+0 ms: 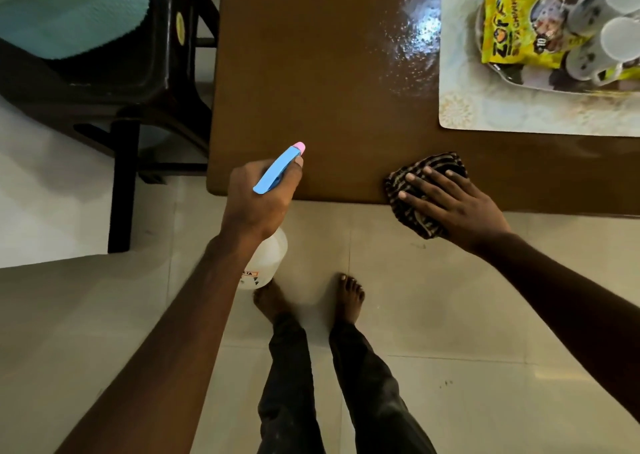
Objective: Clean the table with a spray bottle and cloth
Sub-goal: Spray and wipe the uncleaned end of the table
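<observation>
My left hand [258, 199] grips a spray bottle [268, 259] by its neck at the near left corner of the brown table [311, 90]. The bottle has a blue trigger head with a pink nozzle pointing over the tabletop, and its clear body hangs below the table edge. My right hand [453, 204] lies flat, fingers spread, on a dark striped cloth [408, 211] at the table's near edge; part of the cloth hangs over the edge. Wet droplets [415, 34] glisten on the tabletop further back.
A pale placemat [485, 114] at the back right carries a tray with a yellow snack packet [512, 27] and white cups [613, 13]. A dark chair [121, 83] with a teal cushion stands left of the table. My bare feet stand on light floor tiles.
</observation>
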